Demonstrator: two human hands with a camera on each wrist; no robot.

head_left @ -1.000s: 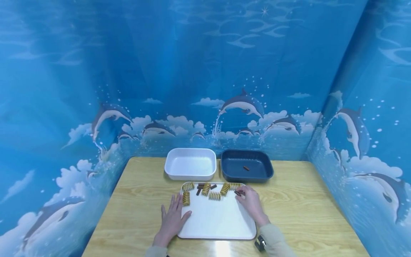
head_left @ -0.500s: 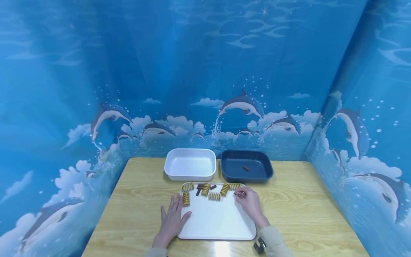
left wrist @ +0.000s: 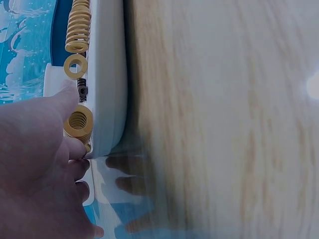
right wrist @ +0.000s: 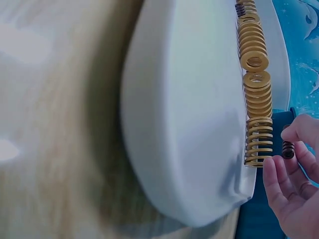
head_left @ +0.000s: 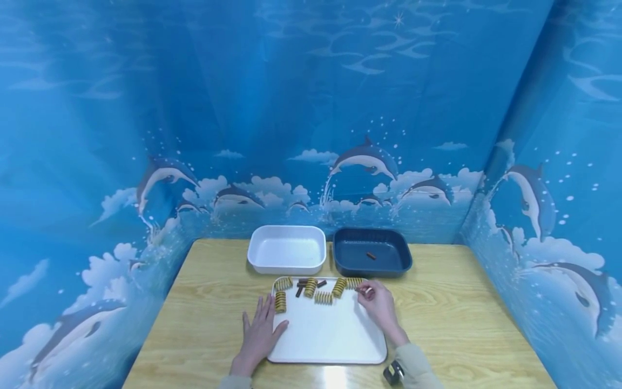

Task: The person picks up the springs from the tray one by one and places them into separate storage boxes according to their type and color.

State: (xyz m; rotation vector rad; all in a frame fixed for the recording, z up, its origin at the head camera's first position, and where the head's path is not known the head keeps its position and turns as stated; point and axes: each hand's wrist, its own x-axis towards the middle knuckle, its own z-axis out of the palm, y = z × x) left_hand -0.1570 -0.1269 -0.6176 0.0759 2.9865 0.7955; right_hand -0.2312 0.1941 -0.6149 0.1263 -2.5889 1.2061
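Note:
My right hand (head_left: pixel 381 309) is over the back right corner of the white tray (head_left: pixel 330 337). Between thumb and fingers it pinches a small dark brown coil spring (right wrist: pixel 287 149); a yellow coil spring (right wrist: pixel 258 142) lies right beside the fingertips. My left hand (head_left: pixel 259 334) rests at the tray's left edge, fingers extended, near a standing-lengthwise yellow spring (head_left: pixel 280 302). Several larger yellow springs, one of them (head_left: pixel 323 297) lying sideways, are spread along the tray's back. Among them lie several small brown springs (head_left: pixel 298 292).
Behind the tray are a white bin (head_left: pixel 286 268) on the left and a navy bin (head_left: pixel 373 269) on the right. One brown spring (head_left: pixel 371 255) lies in the navy bin. All stand on a wooden table (head_left: pixel 452 313) backed by a blue dolphin curtain (head_left: pixel 291 108).
Dark spring pieces that showed at the right fingertips are now mostly covered by the fingers, which have shifted slightly toward the tray's back. The left hand has stayed in place.

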